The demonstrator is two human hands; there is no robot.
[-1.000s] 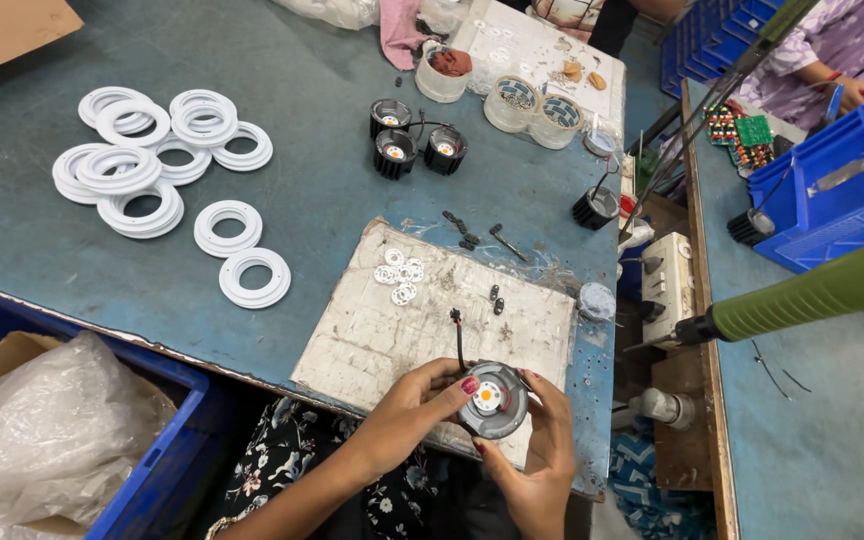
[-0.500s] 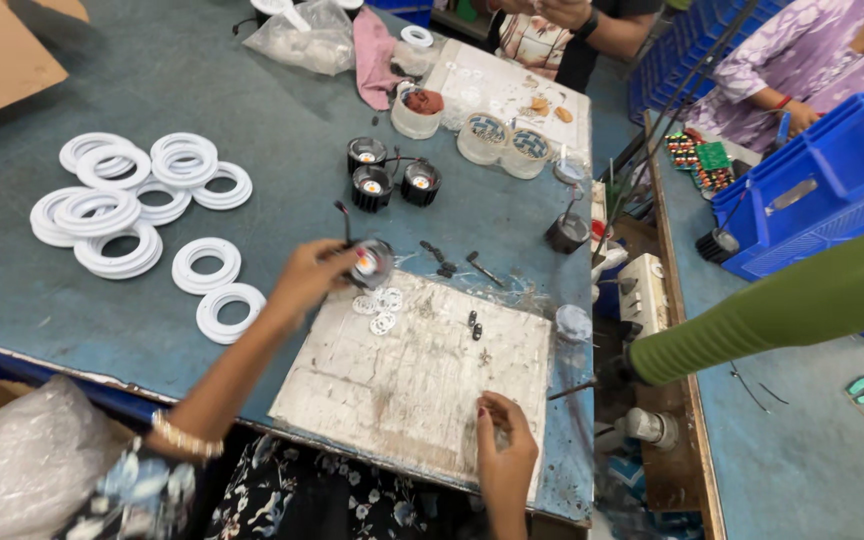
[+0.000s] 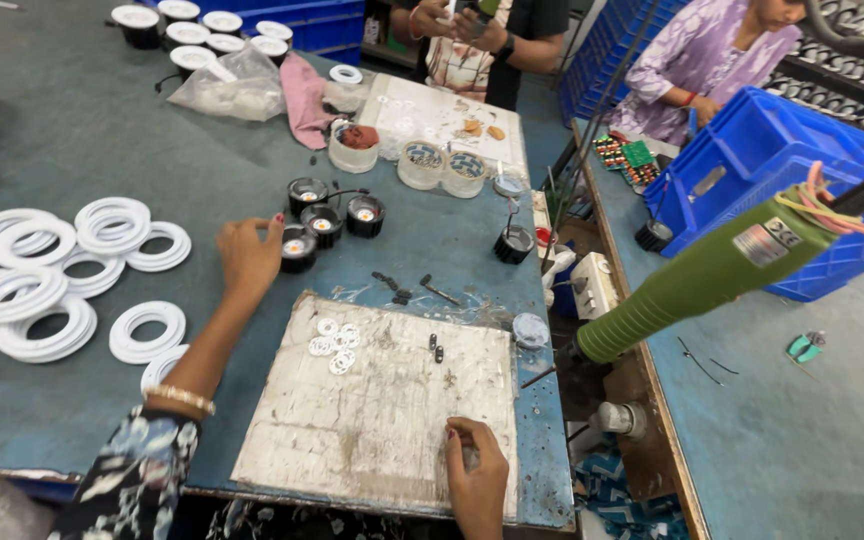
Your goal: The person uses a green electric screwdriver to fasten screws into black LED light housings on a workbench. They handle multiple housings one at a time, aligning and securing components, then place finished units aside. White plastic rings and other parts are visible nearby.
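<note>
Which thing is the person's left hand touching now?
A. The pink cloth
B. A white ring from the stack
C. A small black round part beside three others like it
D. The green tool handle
C: the left hand has its fingertips on the small black round part, which stands on the blue table next to three similar black parts.

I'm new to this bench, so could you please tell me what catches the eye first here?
The left hand reaches out to a black lamp housing, beside three more. White rings lie piled at the table's left. The right hand rests on the worn white board, and a green tool hangs in from the right.
</note>
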